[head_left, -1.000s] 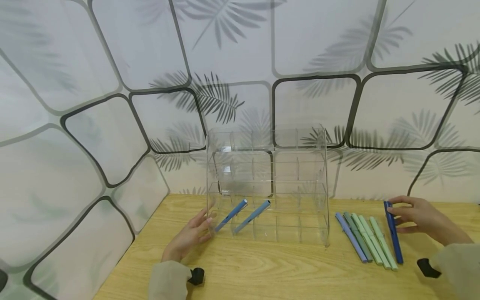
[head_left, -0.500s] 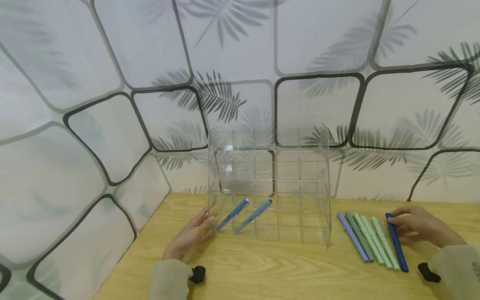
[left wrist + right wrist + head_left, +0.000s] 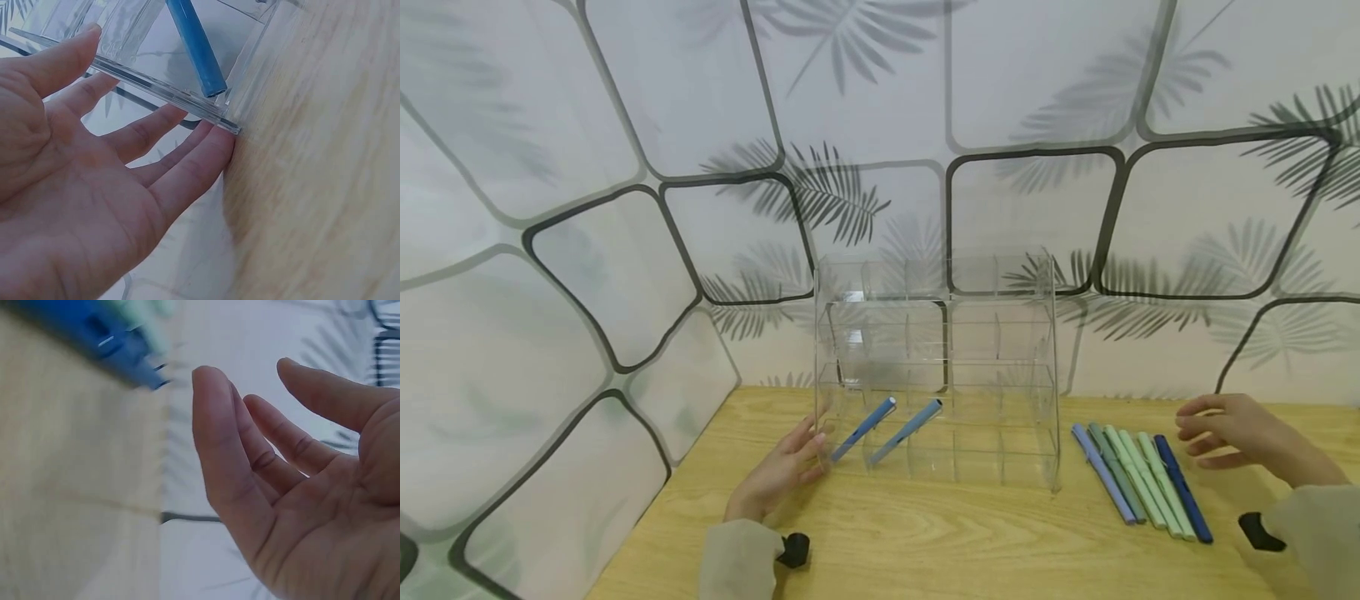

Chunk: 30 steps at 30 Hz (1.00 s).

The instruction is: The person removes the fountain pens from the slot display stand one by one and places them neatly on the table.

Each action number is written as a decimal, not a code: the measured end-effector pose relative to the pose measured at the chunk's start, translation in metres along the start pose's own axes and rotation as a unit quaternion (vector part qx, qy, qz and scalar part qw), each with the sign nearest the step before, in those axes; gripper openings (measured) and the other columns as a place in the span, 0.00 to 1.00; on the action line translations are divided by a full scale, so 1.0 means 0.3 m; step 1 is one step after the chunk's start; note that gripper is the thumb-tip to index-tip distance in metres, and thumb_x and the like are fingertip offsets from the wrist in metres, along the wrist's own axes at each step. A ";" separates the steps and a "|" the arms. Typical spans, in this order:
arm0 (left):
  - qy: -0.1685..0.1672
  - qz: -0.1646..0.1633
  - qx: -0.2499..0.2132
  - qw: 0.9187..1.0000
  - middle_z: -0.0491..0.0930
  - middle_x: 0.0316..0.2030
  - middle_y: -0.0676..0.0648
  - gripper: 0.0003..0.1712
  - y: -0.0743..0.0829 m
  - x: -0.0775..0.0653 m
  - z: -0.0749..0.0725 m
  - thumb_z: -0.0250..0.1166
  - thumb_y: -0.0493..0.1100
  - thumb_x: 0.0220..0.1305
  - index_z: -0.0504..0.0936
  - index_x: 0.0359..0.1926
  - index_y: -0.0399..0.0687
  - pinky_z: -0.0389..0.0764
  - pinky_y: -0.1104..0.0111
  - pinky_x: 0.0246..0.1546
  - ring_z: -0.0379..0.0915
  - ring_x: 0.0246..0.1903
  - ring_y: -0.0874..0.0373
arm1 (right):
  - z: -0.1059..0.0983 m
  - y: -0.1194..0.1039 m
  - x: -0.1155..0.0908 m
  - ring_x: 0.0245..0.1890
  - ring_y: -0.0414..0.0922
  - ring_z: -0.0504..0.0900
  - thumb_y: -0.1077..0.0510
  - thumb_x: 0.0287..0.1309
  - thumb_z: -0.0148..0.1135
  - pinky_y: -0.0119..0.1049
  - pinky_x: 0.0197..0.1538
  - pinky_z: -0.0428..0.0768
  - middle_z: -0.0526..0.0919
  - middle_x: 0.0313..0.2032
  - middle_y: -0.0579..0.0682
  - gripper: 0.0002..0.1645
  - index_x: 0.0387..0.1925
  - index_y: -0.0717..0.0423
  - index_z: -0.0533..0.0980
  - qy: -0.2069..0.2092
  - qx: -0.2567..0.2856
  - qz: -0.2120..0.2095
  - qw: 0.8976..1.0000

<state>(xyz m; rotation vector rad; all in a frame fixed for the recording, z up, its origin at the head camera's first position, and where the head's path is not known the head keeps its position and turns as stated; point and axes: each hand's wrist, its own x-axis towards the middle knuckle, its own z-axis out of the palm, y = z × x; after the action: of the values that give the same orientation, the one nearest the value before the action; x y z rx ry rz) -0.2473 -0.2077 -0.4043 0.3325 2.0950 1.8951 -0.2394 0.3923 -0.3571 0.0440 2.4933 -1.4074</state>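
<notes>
A clear acrylic rack (image 3: 932,375) with stepped compartments stands on the table. Two blue pens, a brighter one (image 3: 863,429) and a duller one (image 3: 906,432), lean in its lowest row at the left. My left hand (image 3: 778,475) rests its fingers against the rack's left side panel, the fingers extended, as the left wrist view also shows. On the right lies a row of pens: a lavender one (image 3: 1103,475), a dark green one, light green ones (image 3: 1138,479) and a dark blue one (image 3: 1183,490). My right hand (image 3: 1255,437) hovers beside the dark blue pen, fingers loosely bent, holding nothing.
The wooden table (image 3: 940,542) runs under everything. Behind it hangs a patterned curtain (image 3: 1030,217) with leaf prints, which also closes off the left side. A black wrist strap piece (image 3: 1261,532) sits at the right cuff.
My right hand has set the dark blue pen down against the light green pens, let go and drawn back to the right. The left hand stays at the rack.
</notes>
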 end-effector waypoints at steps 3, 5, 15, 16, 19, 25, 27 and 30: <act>-0.002 0.000 0.000 1.000 0.45 0.77 0.30 0.36 0.001 0.000 -0.001 0.50 0.47 0.81 0.46 0.82 0.57 0.60 0.43 0.70 0.45 0.74 0.31 | 0.005 -0.037 -0.006 0.39 0.49 0.86 0.57 0.77 0.51 0.47 0.42 0.88 0.84 0.42 0.52 0.29 0.61 0.82 0.63 0.006 -0.004 -0.013 1.000; -0.003 -0.003 -0.002 1.000 0.45 0.77 0.30 0.36 0.002 -0.001 -0.002 0.50 0.47 0.82 0.45 0.82 0.57 0.60 0.44 0.71 0.45 0.74 0.31 | 0.014 -0.058 -0.010 0.41 0.50 0.86 0.55 0.78 0.51 0.48 0.43 0.88 0.84 0.43 0.53 0.30 0.62 0.82 0.62 0.007 -0.010 -0.028 1.000; -0.008 -0.005 0.001 1.000 0.43 0.77 0.30 0.36 0.007 -0.007 -0.004 0.48 0.46 0.82 0.44 0.82 0.55 0.60 0.43 0.71 0.45 0.74 0.30 | 0.088 -0.154 -0.026 0.46 0.49 0.84 0.52 0.79 0.51 0.49 0.45 0.87 0.82 0.49 0.57 0.35 0.69 0.77 0.56 -0.016 0.008 -0.105 0.994; -0.006 -0.005 0.002 1.000 0.43 0.77 0.29 0.36 0.007 -0.007 -0.004 0.48 0.46 0.82 0.44 0.82 0.54 0.60 0.43 0.71 0.45 0.74 0.30 | 0.096 -0.167 -0.027 0.45 0.48 0.85 0.53 0.79 0.50 0.49 0.45 0.87 0.82 0.48 0.56 0.34 0.69 0.77 0.56 -0.018 0.014 -0.112 0.993; 0.001 -0.005 0.002 1.000 0.44 0.77 0.30 0.36 0.007 -0.008 -0.004 0.49 0.45 0.82 0.43 0.82 0.51 0.60 0.44 0.71 0.45 0.74 0.31 | 0.120 -0.199 -0.026 0.44 0.47 0.85 0.54 0.79 0.50 0.49 0.45 0.87 0.83 0.47 0.54 0.30 0.67 0.74 0.59 -0.034 0.030 -0.135 0.990; -0.005 -0.006 0.005 1.000 0.44 0.77 0.30 0.36 0.004 -0.007 -0.002 0.48 0.46 0.82 0.43 0.82 0.52 0.61 0.44 0.70 0.44 0.74 0.30 | 0.160 -0.251 -0.023 0.44 0.48 0.85 0.59 0.78 0.50 0.49 0.44 0.88 0.83 0.46 0.52 0.24 0.65 0.72 0.63 -0.068 0.049 -0.173 0.981; -0.005 -0.007 0.003 1.000 0.44 0.77 0.30 0.36 0.005 -0.008 -0.002 0.49 0.46 0.82 0.43 0.82 0.54 0.61 0.45 0.70 0.44 0.74 0.31 | 0.169 -0.267 -0.023 0.44 0.48 0.85 0.60 0.78 0.50 0.48 0.43 0.88 0.83 0.46 0.53 0.24 0.65 0.73 0.62 -0.072 0.049 -0.185 0.979; -0.003 -0.005 0.001 1.000 0.43 0.77 0.30 0.37 0.006 -0.010 -0.004 0.49 0.47 0.82 0.44 0.82 0.54 0.61 0.45 0.70 0.43 0.74 0.31 | 0.182 -0.291 -0.024 0.43 0.48 0.85 0.61 0.78 0.51 0.48 0.44 0.88 0.83 0.46 0.53 0.25 0.66 0.73 0.61 -0.076 0.053 -0.196 0.976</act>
<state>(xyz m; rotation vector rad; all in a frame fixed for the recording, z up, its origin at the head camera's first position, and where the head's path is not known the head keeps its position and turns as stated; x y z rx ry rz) -0.2451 -0.2096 -0.4022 0.3260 2.0915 1.8835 -0.2344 0.3012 -0.3091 -0.5418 2.3839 -1.6180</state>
